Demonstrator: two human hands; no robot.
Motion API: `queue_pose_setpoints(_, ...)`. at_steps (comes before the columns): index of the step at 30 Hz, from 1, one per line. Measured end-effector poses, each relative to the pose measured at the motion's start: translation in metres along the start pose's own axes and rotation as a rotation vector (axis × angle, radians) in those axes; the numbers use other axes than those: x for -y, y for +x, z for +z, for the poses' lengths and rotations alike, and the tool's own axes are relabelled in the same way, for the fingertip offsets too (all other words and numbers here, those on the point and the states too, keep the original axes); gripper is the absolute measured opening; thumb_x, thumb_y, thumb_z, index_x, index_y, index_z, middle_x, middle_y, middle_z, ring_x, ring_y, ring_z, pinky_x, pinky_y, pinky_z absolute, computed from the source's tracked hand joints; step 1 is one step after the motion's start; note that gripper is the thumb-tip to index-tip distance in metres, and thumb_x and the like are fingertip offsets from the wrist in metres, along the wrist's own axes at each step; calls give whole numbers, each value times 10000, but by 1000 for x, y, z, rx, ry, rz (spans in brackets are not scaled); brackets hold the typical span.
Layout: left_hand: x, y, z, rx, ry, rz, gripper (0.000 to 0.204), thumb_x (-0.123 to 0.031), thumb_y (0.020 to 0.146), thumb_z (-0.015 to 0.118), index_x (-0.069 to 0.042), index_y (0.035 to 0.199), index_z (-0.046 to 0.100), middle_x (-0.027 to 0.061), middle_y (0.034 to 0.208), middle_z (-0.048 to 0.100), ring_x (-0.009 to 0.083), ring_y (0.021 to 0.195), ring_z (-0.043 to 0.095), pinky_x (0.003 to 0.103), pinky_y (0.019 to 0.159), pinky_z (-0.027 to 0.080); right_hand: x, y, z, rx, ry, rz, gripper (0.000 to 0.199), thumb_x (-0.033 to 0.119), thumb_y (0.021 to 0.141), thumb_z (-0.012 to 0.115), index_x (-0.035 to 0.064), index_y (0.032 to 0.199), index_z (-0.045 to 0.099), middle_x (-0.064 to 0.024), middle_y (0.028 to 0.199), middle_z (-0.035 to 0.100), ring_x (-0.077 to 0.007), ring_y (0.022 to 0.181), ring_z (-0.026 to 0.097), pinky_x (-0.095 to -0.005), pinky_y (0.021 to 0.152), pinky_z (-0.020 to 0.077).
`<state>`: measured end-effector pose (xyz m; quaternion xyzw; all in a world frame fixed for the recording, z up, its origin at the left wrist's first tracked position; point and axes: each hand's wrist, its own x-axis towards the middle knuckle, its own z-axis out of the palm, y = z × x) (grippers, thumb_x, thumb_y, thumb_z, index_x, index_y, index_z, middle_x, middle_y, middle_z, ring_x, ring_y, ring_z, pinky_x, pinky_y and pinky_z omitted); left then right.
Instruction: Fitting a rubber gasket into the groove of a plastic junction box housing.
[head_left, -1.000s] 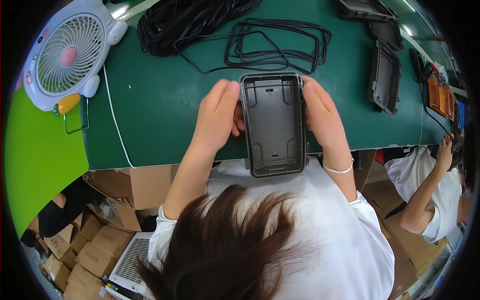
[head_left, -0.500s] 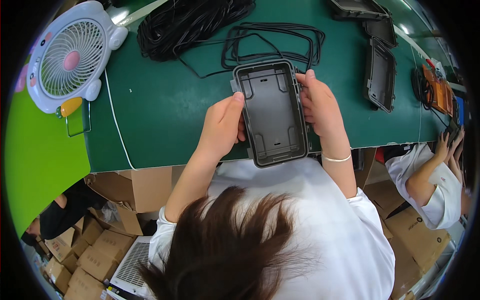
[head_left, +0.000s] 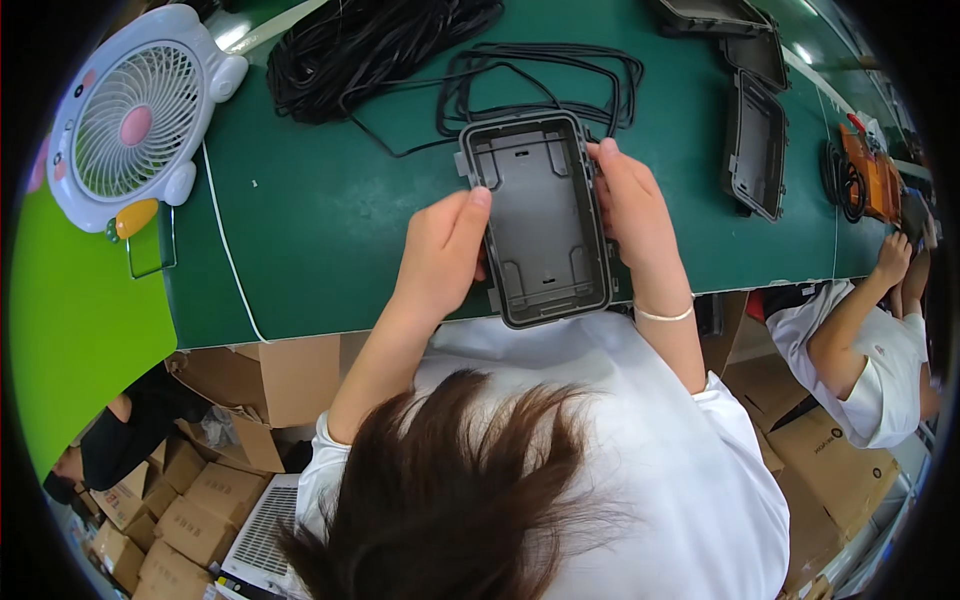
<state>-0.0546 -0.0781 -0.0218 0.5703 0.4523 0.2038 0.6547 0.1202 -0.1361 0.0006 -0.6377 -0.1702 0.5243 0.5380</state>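
Note:
A dark grey plastic box [head_left: 543, 225], rectangular with latch lugs along its sides, is held up between my two hands, its hollow inside facing me. My left hand [head_left: 444, 245] grips its left wall, thumb on the rim and fingers tucked behind. At the opposite wall my right hand [head_left: 633, 205] is closed on the upper right side, with its fingers partly hidden by the box. Beyond the box, a black cable [head_left: 625, 75] lies in loose flat loops on the green table [head_left: 330, 240].
A big bundle of black cable [head_left: 370, 50] lies at the back, left of the loops. More grey box parts [head_left: 757, 145] lie at the right. A white fan [head_left: 135, 125] stands far left. Another person's arm [head_left: 840, 325] reaches in at the right. Cardboard boxes [head_left: 215, 500] are stacked below.
Both hands still hold the box, which has shifted only very slightly along with the whole view. At the far right, the other person's hands have moved a little.

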Motion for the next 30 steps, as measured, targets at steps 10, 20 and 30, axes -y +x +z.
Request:
queue_pose_setpoints(10, -6, -5, -2, 87, 151, -26, 465, -302, 931, 477, 22, 599, 501, 39, 480, 467, 108, 418, 458, 264, 402, 366, -29, 14, -19, 108, -296, -195, 293, 221, 939, 474, -32, 827, 570, -7, 659, 529, -71, 636, 441, -243, 583, 408)
queue_pose_setpoints(20, 2, -19, -9, 158, 163, -59, 422, -275, 928, 479, -1, 608, 507, 10, 499, 456, 87, 442, 442, 250, 419, 359, -34, -10, -20, 114, -444, -279, 258, 194, 921, 494, -41, 835, 556, -46, 639, 533, -87, 609, 421, -263, 556, 397)
queue_pose_setpoints(30, 14, -28, -18, 198, 342, 49, 358, -270, 899, 541, -15, 650, 512, -5, 520, 471, 145, 462, 421, 301, 454, 375, -33, -17, -24, 228, -340, -212, 294, 206, 940, 469, -19, 1096, 575, -74, 845, 620, -76, 791, 509, -209, 725, 430)
